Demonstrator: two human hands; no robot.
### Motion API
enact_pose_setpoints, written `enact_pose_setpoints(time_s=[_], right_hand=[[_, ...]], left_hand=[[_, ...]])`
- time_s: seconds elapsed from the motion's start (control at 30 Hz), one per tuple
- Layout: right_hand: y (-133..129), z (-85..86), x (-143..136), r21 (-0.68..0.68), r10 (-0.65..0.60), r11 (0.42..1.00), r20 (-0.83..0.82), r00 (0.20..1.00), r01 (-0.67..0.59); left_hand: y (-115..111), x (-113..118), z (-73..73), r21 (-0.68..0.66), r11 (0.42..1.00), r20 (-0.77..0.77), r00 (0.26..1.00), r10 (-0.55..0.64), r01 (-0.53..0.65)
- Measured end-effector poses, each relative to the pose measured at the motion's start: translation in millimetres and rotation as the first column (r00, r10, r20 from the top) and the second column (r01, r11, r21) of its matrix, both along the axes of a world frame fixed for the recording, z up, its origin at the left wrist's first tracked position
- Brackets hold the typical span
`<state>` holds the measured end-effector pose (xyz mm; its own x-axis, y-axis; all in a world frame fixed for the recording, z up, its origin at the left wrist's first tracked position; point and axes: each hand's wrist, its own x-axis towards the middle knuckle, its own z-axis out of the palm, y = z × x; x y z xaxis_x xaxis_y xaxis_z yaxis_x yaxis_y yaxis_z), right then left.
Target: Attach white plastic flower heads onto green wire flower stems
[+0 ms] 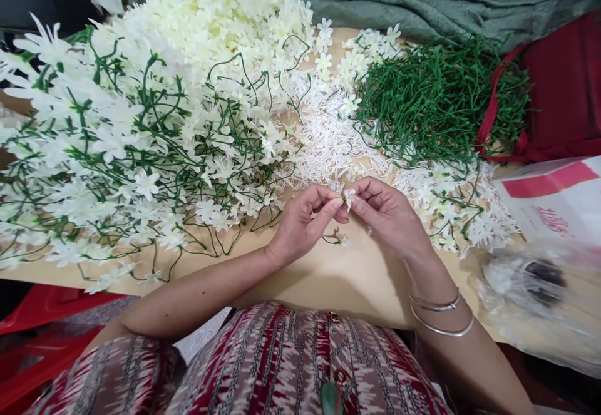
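Observation:
My left hand [312, 218] and my right hand [382, 211] meet fingertip to fingertip over the front of the table. Between them is a small white artificial flower [348, 197], pinched by the fingers of both hands. A green stem [332, 238] with a small bloom hangs or lies just below my fingers; I cannot tell whether it joins the held flower. Just beyond my hands spreads a layer of thin white flower stamens [328, 133]. To the left lies a big heap of white flowers on green stems [141, 152].
Loose white blossoms [225, 14] are piled at the back. Bare green stems [422, 99] form a heap at the right, against a dark red bag [563, 83]. A printed white bag [554, 196] and clear plastic [530, 283] lie at the right edge. Green cloth [451, 2] lies behind.

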<state>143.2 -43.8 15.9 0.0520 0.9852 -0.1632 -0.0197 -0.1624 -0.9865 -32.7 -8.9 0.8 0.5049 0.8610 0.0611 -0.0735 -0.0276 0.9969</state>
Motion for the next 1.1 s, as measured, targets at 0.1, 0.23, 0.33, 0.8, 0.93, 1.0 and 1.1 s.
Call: enact_pose_setpoints(time_s=[0.1,0.23,0.33,0.8,0.93,1.0,1.1], right_hand=[[-1,-1.9,8,0.006,-0.004,1.0,-0.018,1.0,0.004],[-2,-4.3,12,-0.004,-0.001,1.0,0.004,1.0,0.001],[-2,-5.8,9,0.017,-0.027,1.0,0.003,1.0,0.027],[0,-1.7,14,0.011,0.064,0.998,-0.074,0.995,-0.063],[0,-3.4,12,0.012,0.035,0.999,-0.087,0.996,-0.034],[1,-2.9,9,0.025,0.032,0.999,-0.093,0.995,-0.03],[3,0.0,6,0.03,0.028,0.999,-0.096,0.995,-0.025]], left_hand=[[0,1,-0.2,-0.002,1.0,0.009,1.0,-0.01,0.01],[0,1,0.5,-0.031,0.999,0.032,0.999,-0.014,0.015],[0,0,1.1,-0.024,1.0,0.009,1.0,-0.015,0.015],[1,-4,3.7,0.078,0.995,-0.106,0.993,-0.052,0.061],[1,-5,3.5,0.091,0.995,-0.12,0.992,-0.04,0.051],[1,-5,3.2,0.089,0.995,-0.112,0.993,-0.031,0.042],[2,-4,1.5,0.058,0.998,-0.097,0.995,-0.022,0.027]])
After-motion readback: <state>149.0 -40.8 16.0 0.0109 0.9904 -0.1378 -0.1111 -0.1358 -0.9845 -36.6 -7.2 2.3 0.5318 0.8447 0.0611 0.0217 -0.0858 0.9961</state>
